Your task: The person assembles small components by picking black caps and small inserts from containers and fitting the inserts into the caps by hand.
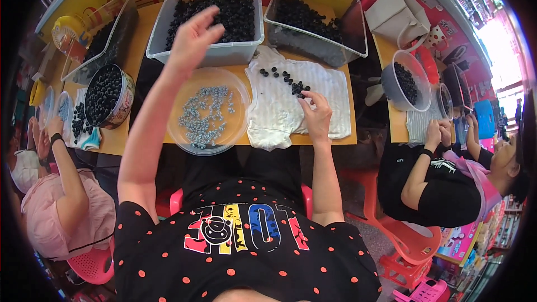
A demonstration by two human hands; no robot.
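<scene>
My left hand (193, 42) is raised over the near side of a clear plastic bin (208, 55) heaped with small black round parts (238, 14). Its fingers are apart, and I see nothing in them. Lower down, my right hand (318, 114) bends its thumb and forefinger together at a small black round part (302, 94) on a white cloth (277, 112). More black parts (274, 71) trail off to the far left across the cloth. Beside the cloth, a round clear tray (178, 126) holds many small silvery-blue pieces (204, 126).
A second bin of black parts (316, 47) stands at the back right. To the left are a round tin (120, 109) and another clear bin (127, 22). Co-workers sit at both sides, at the left (67, 207) and at the right (447, 184), near a clear tub (386, 84).
</scene>
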